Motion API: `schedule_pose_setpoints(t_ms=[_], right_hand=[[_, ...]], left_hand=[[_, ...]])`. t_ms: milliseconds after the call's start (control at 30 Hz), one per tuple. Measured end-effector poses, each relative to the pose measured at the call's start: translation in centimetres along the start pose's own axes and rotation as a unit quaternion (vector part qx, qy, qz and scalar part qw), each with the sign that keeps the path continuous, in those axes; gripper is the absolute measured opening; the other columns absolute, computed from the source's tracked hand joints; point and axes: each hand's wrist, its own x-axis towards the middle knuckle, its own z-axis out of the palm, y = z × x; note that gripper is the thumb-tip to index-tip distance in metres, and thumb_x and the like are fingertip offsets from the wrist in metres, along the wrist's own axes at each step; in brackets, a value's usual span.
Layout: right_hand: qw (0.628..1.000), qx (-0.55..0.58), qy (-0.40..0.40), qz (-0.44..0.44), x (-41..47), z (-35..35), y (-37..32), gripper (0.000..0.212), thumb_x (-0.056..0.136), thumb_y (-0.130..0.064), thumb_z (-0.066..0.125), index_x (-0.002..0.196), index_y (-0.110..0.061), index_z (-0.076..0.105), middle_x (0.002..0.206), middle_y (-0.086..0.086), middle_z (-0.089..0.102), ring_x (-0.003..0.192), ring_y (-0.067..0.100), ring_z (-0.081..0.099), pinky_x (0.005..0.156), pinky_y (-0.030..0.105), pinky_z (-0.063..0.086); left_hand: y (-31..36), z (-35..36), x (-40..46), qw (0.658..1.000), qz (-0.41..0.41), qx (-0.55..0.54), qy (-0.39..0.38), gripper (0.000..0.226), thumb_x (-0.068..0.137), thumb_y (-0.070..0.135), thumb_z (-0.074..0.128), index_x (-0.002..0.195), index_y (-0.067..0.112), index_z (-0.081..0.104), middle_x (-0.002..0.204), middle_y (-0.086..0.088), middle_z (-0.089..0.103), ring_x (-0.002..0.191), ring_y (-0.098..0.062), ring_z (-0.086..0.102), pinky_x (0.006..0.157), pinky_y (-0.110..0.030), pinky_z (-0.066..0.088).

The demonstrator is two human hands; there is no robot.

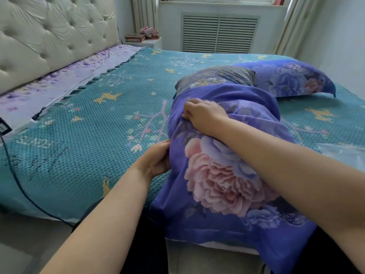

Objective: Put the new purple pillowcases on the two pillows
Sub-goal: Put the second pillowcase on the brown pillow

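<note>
Item: purple floral fabric pillowcase (223,175), half-drawn over dark patterned pillow (215,78), on teal knitted bedspread (79,135). Hands: right hand (203,115) pinches the case's upper fold; left hand (158,161) grips its near-left edge. Advice: tug both sides evenly toward the exposed end.

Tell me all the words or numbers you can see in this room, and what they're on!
White letters woven on the teal bedspread: upside down and blurred, cannot be read.
Box on the ledge by the headboard: printing too small to read.
Black tag on the cable at the bed's edge: mark too blurred to read.
Nothing else carries writing.
</note>
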Motion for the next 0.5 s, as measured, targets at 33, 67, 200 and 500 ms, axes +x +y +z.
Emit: schedule_pose_setpoints(t_ms=[33, 67, 200, 500], right_hand=[[1.0, 0.015, -0.021, 0.007, -0.2, 0.3, 0.1, 0.029, 0.098, -0.043, 0.037, 0.104, -0.017, 0.051, 0.112, 0.012, 0.062, 0.1, 0.034, 0.058, 0.072, 0.036, 0.036], [0.999, 0.02, -0.036, 0.015, -0.5, 0.4, 0.1, 0.03, 0.099, -0.043, 0.036, 0.103, -0.017, 0.05, 0.107, 0.015, 0.064, 0.094, 0.036, 0.059, 0.068, 0.036, 0.036], [0.993, 0.046, -0.094, 0.062, -0.5, -0.3, 1.1, 0.035, 0.098, -0.044, 0.038, 0.104, -0.014, 0.056, 0.111, 0.014, 0.064, 0.099, 0.034, 0.058, 0.074, 0.036, 0.039], [0.975, 0.2, -0.071, 0.062, -6.2, -1.8, 2.3, 0.06, 0.076, -0.058, 0.066, 0.123, -0.024, 0.049, 0.127, -0.001, 0.054, 0.117, 0.016, 0.05, 0.091, 0.027, 0.037]], left_hand=[[-0.2, -0.1, 0.6, 0.999, 0.009, 0.0, 0.033, 0.028, 0.097, 0.003, 0.038, 0.09, 0.006, 0.065, 0.077, -0.01, 0.071, 0.065, -0.018, 0.069, 0.06, -0.026, 0.058], [-0.3, -0.6, 1.6, 0.996, 0.024, 0.002, 0.081, 0.029, 0.095, 0.0, 0.039, 0.084, 0.006, 0.065, 0.074, -0.012, 0.07, 0.062, -0.02, 0.067, 0.058, -0.026, 0.057], [1.2, -2.4, 4.1, 0.984, 0.049, 0.022, 0.172, 0.036, 0.077, -0.008, 0.038, 0.076, 0.003, 0.072, 0.081, -0.018, 0.07, 0.077, -0.034, 0.066, 0.065, -0.03, 0.055], [0.5, -1.8, 4.5, 0.95, 0.055, 0.221, 0.212, 0.043, 0.08, 0.016, 0.053, 0.118, -0.005, 0.056, 0.096, -0.01, 0.059, 0.093, -0.019, 0.051, 0.088, -0.043, 0.049]])
